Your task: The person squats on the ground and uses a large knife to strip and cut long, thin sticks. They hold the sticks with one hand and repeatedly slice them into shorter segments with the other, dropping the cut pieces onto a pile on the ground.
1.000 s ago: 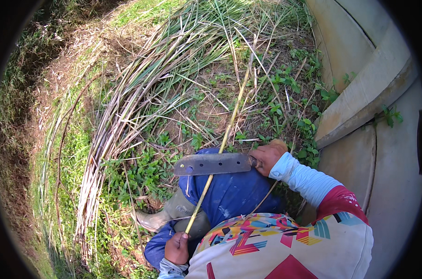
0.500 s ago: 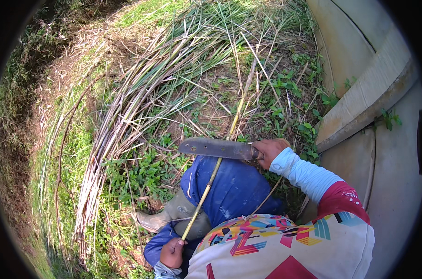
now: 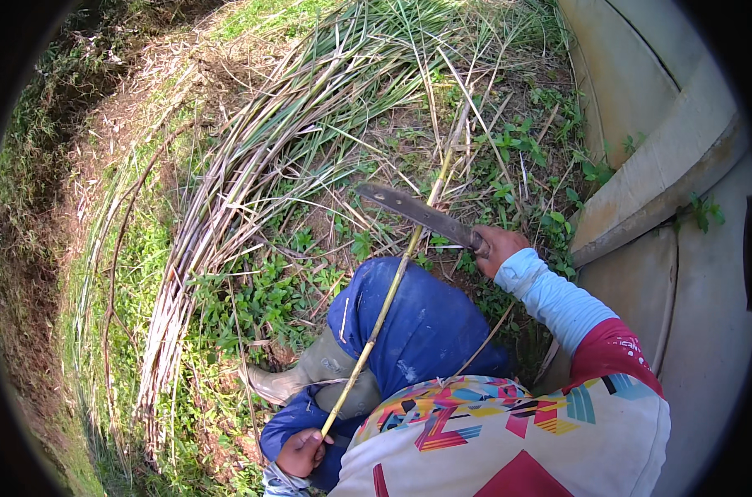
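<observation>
Your right hand (image 3: pixel 498 246) grips the machete (image 3: pixel 417 213) by its handle. Your left hand (image 3: pixel 300 451) is closed around the long cane stalk's (image 3: pixel 390 294) lower end.

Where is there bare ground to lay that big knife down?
Free: the brown dirt strip left of the heaped cut stalks, and the concrete ledge on the right. Crowded: weeds and stalks around the machete and the knee.

left hand (image 3: pixel 300 451) partly under sleeve | stalk (image 3: pixel 392 286) top lost among grass
</observation>
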Motion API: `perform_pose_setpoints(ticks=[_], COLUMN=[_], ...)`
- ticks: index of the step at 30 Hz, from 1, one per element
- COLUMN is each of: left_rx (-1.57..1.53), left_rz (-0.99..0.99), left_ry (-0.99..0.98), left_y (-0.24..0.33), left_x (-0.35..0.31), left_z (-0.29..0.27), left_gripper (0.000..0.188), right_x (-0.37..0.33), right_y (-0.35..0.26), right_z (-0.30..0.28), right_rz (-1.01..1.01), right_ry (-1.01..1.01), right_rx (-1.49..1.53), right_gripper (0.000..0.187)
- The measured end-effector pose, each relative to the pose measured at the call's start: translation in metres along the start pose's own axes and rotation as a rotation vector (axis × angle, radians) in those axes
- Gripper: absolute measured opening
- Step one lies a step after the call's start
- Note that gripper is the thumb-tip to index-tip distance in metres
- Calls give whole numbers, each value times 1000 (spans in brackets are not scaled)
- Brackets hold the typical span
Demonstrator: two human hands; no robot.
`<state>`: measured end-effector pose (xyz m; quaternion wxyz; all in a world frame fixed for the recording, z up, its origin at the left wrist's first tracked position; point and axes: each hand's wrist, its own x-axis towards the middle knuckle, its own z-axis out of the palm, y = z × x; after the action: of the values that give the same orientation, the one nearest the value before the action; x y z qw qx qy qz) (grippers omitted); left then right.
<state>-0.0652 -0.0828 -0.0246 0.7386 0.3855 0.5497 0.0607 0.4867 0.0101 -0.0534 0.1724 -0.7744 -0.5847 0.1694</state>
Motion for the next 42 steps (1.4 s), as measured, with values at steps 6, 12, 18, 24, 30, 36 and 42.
perform_pose_setpoints(ticks=[6,12,18,24,30,36,42], left_rx=[10,5,-61,178,279,665,629], left_rz=[-18,14,16,183,260,343,263], left_ry=[12,-38,68,159,182,394,563], left_y=[8,15,24,12,6,7,-22], left_x=[-8,-1,6,-3,-7,-25,-70], left_z=[13,21,38,26,22,26,6], left_gripper=[38,32,22,24,24,31,32], right_x=[-31,21,-26,0,53,-11,26], right_y=[-21,2,-32,-18,22,-7,24], right_z=[22,-8,15,10,-24,9,-11], right_rz=[-412,215,-457,-198,410,-405,65], right_ry=[-63,46,-30,-80,54,-34,1], right_rx=[-79,25,-44,-125,13,-117,-150], right_gripper=[44,41,49,34,50,51,40])
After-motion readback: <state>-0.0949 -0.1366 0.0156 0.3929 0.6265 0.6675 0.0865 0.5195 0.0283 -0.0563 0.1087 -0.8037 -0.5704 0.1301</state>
